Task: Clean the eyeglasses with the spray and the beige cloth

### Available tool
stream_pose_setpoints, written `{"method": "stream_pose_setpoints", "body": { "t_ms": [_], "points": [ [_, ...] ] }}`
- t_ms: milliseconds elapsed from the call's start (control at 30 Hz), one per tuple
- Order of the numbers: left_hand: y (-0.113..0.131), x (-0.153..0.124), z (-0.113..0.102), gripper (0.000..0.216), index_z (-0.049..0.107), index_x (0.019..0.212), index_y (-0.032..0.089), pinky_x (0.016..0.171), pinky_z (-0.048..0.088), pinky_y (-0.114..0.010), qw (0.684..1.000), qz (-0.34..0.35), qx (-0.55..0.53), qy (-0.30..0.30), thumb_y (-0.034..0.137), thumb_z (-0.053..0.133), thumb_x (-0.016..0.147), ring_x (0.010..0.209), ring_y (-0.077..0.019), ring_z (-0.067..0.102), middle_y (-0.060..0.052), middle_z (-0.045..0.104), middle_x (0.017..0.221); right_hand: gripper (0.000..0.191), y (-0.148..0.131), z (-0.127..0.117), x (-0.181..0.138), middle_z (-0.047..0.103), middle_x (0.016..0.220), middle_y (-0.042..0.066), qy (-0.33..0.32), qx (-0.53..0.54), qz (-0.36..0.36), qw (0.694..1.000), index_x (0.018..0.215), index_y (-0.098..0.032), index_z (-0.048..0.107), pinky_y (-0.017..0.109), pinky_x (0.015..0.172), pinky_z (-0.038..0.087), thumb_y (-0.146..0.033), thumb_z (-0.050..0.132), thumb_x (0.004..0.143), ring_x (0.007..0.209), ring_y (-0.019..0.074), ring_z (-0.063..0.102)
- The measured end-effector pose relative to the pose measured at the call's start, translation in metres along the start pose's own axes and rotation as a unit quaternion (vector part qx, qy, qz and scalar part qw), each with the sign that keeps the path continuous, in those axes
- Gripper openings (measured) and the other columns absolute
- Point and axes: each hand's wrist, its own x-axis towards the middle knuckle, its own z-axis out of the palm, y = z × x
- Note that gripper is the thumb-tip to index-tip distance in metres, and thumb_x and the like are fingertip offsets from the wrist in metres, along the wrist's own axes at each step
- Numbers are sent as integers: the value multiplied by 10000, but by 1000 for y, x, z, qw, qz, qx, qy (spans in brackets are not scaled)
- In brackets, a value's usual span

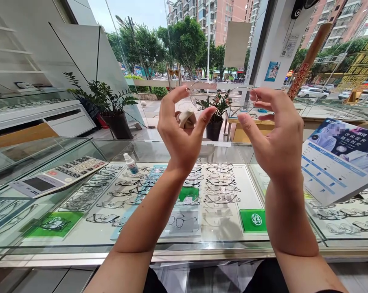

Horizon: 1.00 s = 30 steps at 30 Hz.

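Note:
A pair of thin-rimmed eyeglasses (204, 94) is held up at chest-to-eye height above the glass counter, lenses facing the window. My left hand (180, 130) grips its left side at the fingertips. Tucked into that same hand's curled fingers is a crumpled beige cloth (187, 118). On the other side, my right hand (278, 130) pinches the right rim and temple area with fingers bent. Both forearms reach over the display case (226, 240), where rows of spectacle frames (222, 189) lie under the glass.
A large calculator (58, 175) and a small white spray bottle (130, 163) stand on the counter at left. To the right leans a printed chart board (339, 162). Potted plants (110, 106) and a window are beyond the counter.

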Motion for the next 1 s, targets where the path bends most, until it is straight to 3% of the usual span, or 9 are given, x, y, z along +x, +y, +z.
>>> {"method": "stream_pose_setpoints", "body": {
  "t_ms": [333, 633, 833, 1000],
  "points": [
    [4, 1, -4, 532, 651, 1319, 340, 931, 643, -440, 999, -14, -13, -26, 741, 738, 980, 1192, -286, 779, -84, 768, 1258, 398, -6, -3, -1, 767, 1390, 109, 7, -16, 6, 1000, 1450, -373, 665, 617, 1023, 676, -504, 667, 1074, 1160, 345, 768],
    [13, 5, -18, 577, 669, 1278, 319, 1036, 632, -519, 993, -78, -65, -65, 727, 842, 908, 1341, -357, 708, -104, 721, 1334, 431, 1, -2, -2, 781, 1335, 117, -17, 11, 26, 999, 1447, -345, 658, 584, 972, 683, -572, 635, 1081, 1137, 337, 779],
    [22, 8, -20, 570, 691, 1171, 295, 1006, 648, -493, 998, -58, -9, -37, 747, 865, 870, 1205, -333, 753, -81, 751, 1189, 458, -2, -4, -2, 773, 1345, 111, -49, 47, 91, 994, 1418, -328, 683, 578, 981, 669, -608, 664, 1056, 1154, 342, 768],
    [19, 8, -20, 594, 692, 1185, 305, 1037, 632, -515, 995, -75, -28, -51, 774, 855, 860, 1222, -341, 741, -89, 747, 1217, 425, -1, -5, -2, 796, 1261, 93, -52, 50, 102, 992, 1375, -328, 707, 571, 984, 670, -593, 694, 1043, 1100, 325, 776]
  ]
}}
